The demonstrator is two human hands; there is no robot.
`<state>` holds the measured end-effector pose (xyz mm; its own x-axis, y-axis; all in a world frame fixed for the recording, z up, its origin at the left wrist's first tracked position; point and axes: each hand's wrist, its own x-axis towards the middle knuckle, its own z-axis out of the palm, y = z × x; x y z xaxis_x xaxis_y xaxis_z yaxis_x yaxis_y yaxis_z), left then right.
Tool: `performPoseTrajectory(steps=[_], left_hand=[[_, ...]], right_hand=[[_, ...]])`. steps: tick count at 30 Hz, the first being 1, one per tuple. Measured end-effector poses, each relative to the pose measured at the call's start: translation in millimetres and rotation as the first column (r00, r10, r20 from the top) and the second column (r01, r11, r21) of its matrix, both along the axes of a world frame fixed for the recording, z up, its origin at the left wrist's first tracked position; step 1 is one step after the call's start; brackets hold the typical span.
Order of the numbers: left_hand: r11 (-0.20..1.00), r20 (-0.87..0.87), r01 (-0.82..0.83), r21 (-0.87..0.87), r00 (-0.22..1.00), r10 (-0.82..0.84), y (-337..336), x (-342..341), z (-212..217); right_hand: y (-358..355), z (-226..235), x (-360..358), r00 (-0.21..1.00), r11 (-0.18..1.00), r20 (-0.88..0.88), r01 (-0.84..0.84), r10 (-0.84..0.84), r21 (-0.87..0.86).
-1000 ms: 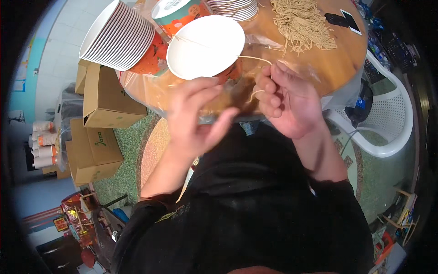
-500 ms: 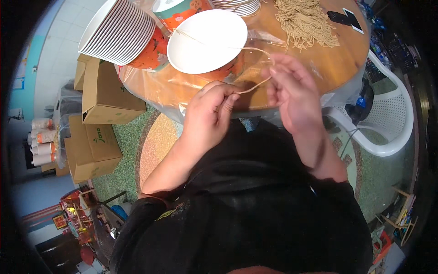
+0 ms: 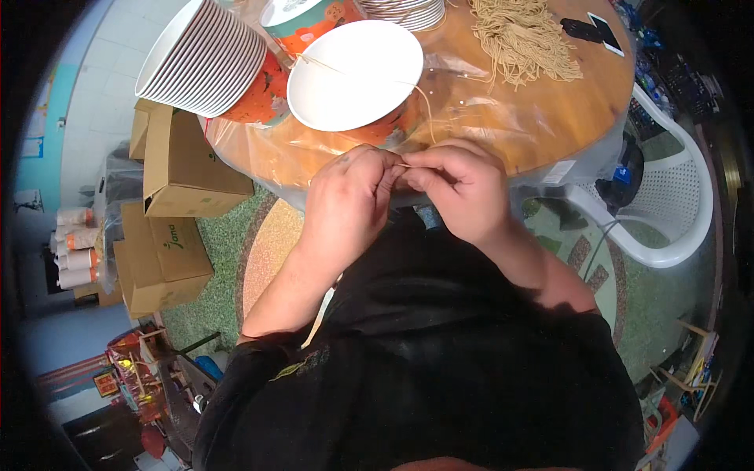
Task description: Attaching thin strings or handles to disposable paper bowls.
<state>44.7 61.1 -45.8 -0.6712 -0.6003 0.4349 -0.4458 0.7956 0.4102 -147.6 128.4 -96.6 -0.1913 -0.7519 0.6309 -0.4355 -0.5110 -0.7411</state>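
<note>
A white-lined paper bucket (image 3: pixel 353 78) with an orange printed outside lies tilted on the table, its mouth toward me. A thin tan cord (image 3: pixel 430 114) crosses its mouth and hangs down toward my hands. At the table's near edge, my left hand (image 3: pixel 349 192) pinches the cord between thumb and forefinger. My right hand (image 3: pixel 463 188) meets it there, its thumb and forefinger closed on the same cord. The fingertips nearly touch, and the cord's end is mostly hidden between them.
A stack of nested paper buckets (image 3: pixel 208 67) leans at the left, with another bucket (image 3: pixel 306 20) behind. A heap of tan cords (image 3: pixel 526 43) and a phone (image 3: pixel 605 35) lie far right on the plastic-covered table (image 3: pixel 542 129). Cardboard boxes (image 3: pixel 188 177) stand left; a white chair (image 3: pixel 675 212) right.
My right hand has moved left and down to meet my left hand. The cord loop that spanned between them has closed up. The bucket has shifted very slightly.
</note>
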Motion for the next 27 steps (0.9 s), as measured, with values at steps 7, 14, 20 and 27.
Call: performPoseTrajectory(steps=[7, 14, 20, 27], left_hand=[[0.996, 0.103, 0.086, -0.036, 0.991, -0.081, -6.2, 3.1, 7.6], [0.993, -0.187, 0.117, -0.026, 0.975, -0.120, -28.5, -16.3, 57.2], [0.883, 0.208, -0.012, 0.469, 0.973, -0.097, -89.7, -38.2, 74.5], [0.825, 0.066, 0.110, 0.554, 0.982, -0.175, -100.5, -38.1, 57.0]], right_hand=[[-0.8, 3.5, -2.4, 0.999, 0.999, 0.001, -0.034, 0.034, 0.025], [-37.0, 6.2, -14.5, 0.597, 0.987, 0.795, -0.159, 0.107, -0.013], [-52.7, -12.1, 3.3, 0.643, 0.999, 0.765, -0.027, 0.052, -0.045], [-58.3, -21.3, 15.1, 0.632, 0.999, 0.774, -0.009, 0.039, -0.043]])
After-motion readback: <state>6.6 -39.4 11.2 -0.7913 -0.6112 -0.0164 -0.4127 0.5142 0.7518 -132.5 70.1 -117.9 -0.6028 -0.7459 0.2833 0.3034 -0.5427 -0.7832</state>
